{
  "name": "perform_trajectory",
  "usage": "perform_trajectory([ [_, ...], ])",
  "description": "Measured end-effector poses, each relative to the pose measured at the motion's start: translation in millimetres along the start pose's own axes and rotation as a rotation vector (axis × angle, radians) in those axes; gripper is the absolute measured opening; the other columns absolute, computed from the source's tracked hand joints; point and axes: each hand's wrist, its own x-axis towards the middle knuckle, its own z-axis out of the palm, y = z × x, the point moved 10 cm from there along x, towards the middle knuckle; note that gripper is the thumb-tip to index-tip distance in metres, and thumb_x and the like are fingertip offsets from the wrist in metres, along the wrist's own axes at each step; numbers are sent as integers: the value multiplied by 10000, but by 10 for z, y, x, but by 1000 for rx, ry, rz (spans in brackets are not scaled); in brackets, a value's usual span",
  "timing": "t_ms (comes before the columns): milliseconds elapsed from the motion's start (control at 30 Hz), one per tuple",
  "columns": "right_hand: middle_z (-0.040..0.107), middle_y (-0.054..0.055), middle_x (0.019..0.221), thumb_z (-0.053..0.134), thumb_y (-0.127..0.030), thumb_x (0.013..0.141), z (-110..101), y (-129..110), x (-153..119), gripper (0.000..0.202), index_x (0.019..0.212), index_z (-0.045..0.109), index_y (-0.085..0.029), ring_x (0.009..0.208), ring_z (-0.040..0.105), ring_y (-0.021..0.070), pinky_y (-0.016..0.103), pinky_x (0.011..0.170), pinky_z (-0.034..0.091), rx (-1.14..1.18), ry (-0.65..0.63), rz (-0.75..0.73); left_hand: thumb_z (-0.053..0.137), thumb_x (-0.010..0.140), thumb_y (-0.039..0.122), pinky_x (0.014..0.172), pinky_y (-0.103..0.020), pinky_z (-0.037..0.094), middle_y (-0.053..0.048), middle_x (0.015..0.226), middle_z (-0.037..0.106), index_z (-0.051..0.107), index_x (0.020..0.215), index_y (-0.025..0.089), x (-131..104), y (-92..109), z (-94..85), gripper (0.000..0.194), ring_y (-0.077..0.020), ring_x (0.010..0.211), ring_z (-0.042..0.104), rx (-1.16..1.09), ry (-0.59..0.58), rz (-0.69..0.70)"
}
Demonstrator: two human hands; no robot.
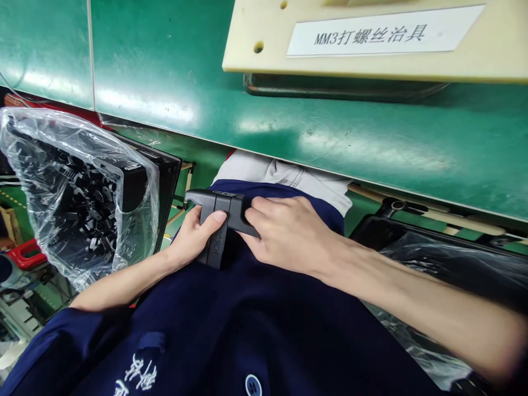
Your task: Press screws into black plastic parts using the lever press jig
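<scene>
A black plastic part (220, 228) with raised lettering on its side is held low in front of my dark blue shirt. It has a blocky body, a hooked end on the left and an arm reaching right. My left hand (200, 228) grips the body, thumb pressed on its face and fingers behind. At the other end, my right hand (284, 228) has its fingers curled against the right-hand arm of the part. That hand hides whatever lies under its fingers.
Ahead runs a green worktable (185, 71). On it stands a cream fixture block (256, 27) with a printed label. To the left, a plastic-lined black crate (134, 192) contains several small black parts. Another crate (371, 231) with plastic film sits at right, below the table edge.
</scene>
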Motion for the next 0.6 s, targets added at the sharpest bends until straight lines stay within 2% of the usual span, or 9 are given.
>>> perform_trajectory([
  [100, 647, 70, 681, 538, -341, 887, -64, 103, 75, 282, 793, 694, -126, 611, 575, 180, 278, 524, 220, 54, 29, 14, 824, 517, 594, 541, -211, 448, 21, 620, 596, 605, 749, 147, 0, -16, 35, 550, -92, 547, 520, -32, -10, -51],
  [200, 643, 69, 676, 527, -336, 896, -56, 80, 96, 285, 787, 689, -128, 603, 574, 183, 283, 515, 222, 62, 20, -16, 818, 513, 619, 475, -200, 401, 42, 561, 538, 571, 696, 152, 10, 31, 49, 559, -71, 485, 460, -48, 4, -49],
  [400, 637, 89, 714, 563, -190, 831, 178, -404, -112, 121, 782, 645, -116, 601, 578, 189, 287, 503, 206, 25, -78, -214, 803, 518, 649, 416, -196, 331, 54, 520, 463, 530, 641, 158, 74, 185, -13, 575, -56, 445, 405, -9, 40, 12],
  [500, 620, 88, 709, 576, -181, 815, 181, -463, -153, 103, 750, 629, -121, 622, 582, 196, 293, 507, 219, 20, -26, -210, 802, 519, 656, 413, -188, 319, 63, 519, 436, 511, 623, 159, 106, 326, -23, 586, -44, 440, 387, 0, 42, 88],
  [600, 608, 78, 687, 572, -235, 835, 90, -351, -103, 167, 732, 636, -119, 620, 576, 185, 292, 509, 222, 62, 73, -137, 806, 532, 639, 426, -176, 338, 59, 547, 479, 539, 653, 150, 118, 472, -14, 570, -39, 452, 404, -21, 40, 162],
])
